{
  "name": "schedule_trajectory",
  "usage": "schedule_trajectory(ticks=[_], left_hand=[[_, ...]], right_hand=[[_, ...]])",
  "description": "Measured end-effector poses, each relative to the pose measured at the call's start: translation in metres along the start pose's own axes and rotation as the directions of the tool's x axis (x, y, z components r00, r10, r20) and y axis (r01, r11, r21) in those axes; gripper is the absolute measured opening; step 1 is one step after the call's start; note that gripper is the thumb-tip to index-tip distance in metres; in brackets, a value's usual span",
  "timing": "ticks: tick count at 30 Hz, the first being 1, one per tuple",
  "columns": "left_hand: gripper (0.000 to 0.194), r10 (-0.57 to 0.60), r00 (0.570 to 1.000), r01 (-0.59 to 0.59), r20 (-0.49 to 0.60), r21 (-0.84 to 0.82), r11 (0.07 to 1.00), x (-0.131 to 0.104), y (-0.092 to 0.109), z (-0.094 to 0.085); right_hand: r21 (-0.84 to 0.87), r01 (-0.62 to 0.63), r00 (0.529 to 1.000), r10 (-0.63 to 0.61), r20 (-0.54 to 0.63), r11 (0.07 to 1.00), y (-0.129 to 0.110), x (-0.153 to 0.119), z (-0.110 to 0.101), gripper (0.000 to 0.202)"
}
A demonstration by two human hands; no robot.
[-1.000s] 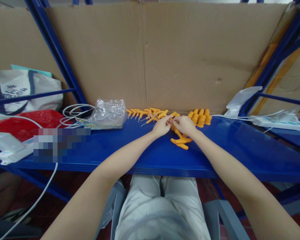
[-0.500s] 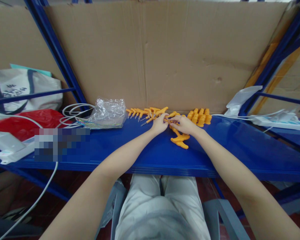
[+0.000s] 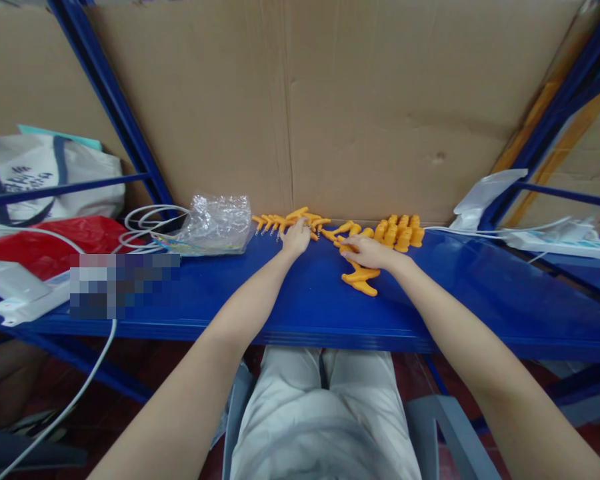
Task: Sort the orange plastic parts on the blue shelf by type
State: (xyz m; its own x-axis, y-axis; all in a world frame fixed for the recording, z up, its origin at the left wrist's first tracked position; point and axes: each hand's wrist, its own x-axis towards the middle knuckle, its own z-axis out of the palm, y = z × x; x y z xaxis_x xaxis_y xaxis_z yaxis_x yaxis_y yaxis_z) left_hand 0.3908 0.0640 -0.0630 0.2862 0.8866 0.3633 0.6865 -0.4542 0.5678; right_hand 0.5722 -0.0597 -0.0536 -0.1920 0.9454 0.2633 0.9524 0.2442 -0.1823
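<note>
Orange corkscrews with T-shaped handles and bare metal spirals lie in a row at the back of the blue shelf. My left hand is in the right part of this row, its fingers closed around an orange corkscrew handle; part of its grip is hidden. My right hand is closed on a small orange piece, mostly covered by the fingers. Loose orange pieces lie just behind it. In front of it rest T-handled orange corkscrews, with no bare spirals showing.
Several orange stub-shaped pieces stand grouped at the back right. Left lie a clear plastic bag, coiled white cable, a red bag and a white power strip. Another power strip is far right. Cardboard walls the back.
My hands, close together before, have drawn apart. My left hand has moved left and slightly back into the corkscrew row; my right hand has stayed about where it was.
</note>
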Motion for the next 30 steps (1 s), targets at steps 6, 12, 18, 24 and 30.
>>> schedule_trajectory(ticks=[6, 12, 18, 24, 30], left_hand=[[0.048, 0.031, 0.999, -0.028, -0.031, 0.077, 0.997, -0.004, -0.002, 0.004], [0.053, -0.049, 0.999, 0.049, -0.005, 0.126, 0.991, -0.001, -0.006, 0.004], [0.052, -0.044, 0.999, 0.044, -0.002, 0.115, 0.992, -0.002, -0.007, 0.004], [0.047, 0.099, 0.993, -0.087, -0.067, 0.159, 0.983, -0.006, -0.002, 0.003], [0.044, 0.401, 0.916, -0.401, 0.028, 0.133, 0.907, -0.012, 0.006, 0.008]], right_hand=[[0.010, 0.024, 1.000, -0.024, 0.002, 1.000, 0.004, 0.001, 0.002, 0.038], [0.034, 0.025, 1.000, -0.024, -0.006, 0.999, 0.004, 0.000, 0.002, 0.039], [0.007, -0.002, 1.000, 0.002, 0.031, 1.000, 0.000, 0.000, -0.001, 0.040], [-0.059, -0.048, 0.998, 0.049, 0.027, 0.997, -0.004, -0.003, -0.005, 0.043], [-0.114, -0.137, 0.990, 0.133, -0.039, 0.984, 0.000, -0.005, -0.010, 0.033]])
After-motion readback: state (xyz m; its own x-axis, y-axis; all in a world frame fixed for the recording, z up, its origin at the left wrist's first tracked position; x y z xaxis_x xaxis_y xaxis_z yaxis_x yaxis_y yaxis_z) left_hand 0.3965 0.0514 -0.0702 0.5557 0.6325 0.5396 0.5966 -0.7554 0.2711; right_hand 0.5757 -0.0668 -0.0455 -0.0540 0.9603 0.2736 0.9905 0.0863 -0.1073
